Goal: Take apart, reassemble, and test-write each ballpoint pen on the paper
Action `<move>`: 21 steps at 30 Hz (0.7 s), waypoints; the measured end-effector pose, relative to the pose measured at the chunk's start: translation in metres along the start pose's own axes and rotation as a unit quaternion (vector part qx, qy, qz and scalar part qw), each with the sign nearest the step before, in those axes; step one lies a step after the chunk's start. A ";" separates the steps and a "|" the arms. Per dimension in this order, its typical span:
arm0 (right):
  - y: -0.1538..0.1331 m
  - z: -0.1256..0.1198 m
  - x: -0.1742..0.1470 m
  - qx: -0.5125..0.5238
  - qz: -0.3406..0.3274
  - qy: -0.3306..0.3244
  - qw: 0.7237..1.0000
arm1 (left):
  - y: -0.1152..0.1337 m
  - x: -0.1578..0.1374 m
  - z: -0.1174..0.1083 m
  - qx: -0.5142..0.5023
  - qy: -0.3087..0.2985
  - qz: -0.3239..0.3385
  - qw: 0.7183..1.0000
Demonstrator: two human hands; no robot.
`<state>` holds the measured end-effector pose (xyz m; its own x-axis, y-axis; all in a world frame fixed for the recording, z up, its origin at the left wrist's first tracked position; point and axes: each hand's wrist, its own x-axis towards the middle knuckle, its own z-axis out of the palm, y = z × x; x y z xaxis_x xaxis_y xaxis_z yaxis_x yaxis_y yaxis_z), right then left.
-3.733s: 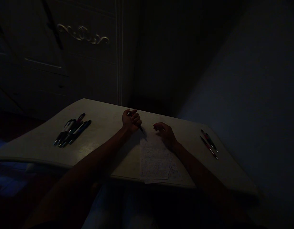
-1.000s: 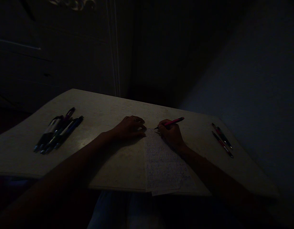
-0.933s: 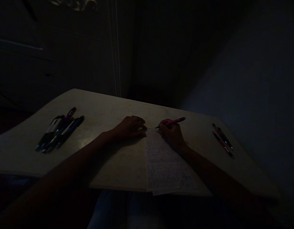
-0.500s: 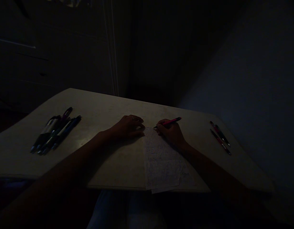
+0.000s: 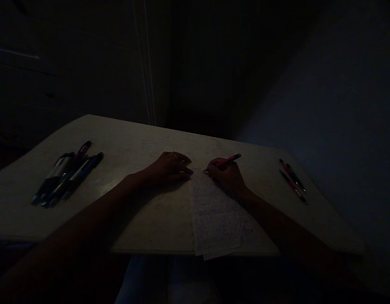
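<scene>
Red pen, pinched in the right hand toward twelve o'clock of the paper, should be light, stiff, best held near its tip; left hand lies loosely spread around ten o'clock.

Scene very dim, underexposed; upper centre near black. Tabletop the brightest surface, with a faint soft glare spot left of centre. Diffuse shadow below the left hand. Wall dull bluish, cut by a diagonal shadow edge. Clustered pens smeared by blur; writing on the paper too soft to read.
</scene>
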<state>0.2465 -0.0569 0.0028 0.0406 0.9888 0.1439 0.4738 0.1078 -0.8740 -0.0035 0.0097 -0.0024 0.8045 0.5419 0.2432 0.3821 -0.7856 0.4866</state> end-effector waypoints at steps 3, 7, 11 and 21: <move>-0.001 0.001 -0.001 0.001 -0.001 -0.004 1.000 | 0.000 0.001 0.000 0.006 0.004 0.005 1.000; -0.001 0.001 -0.001 0.004 0.002 -0.009 1.000 | 0.000 0.002 0.000 -0.001 -0.003 0.013 1.000; 0.000 -0.001 -0.001 0.002 0.008 -0.022 1.000 | 0.000 0.002 0.000 -0.002 0.006 0.018 1.000; -0.001 -0.001 -0.001 -0.011 -0.015 -0.016 1.000 | -0.001 0.003 0.002 0.002 0.023 0.013 1.000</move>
<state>0.2466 -0.0581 0.0044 -0.0021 0.9879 0.1550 0.4938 0.1359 -0.8589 -0.0007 0.0114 -0.0044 0.7926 0.5342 0.2940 0.3628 -0.8006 0.4768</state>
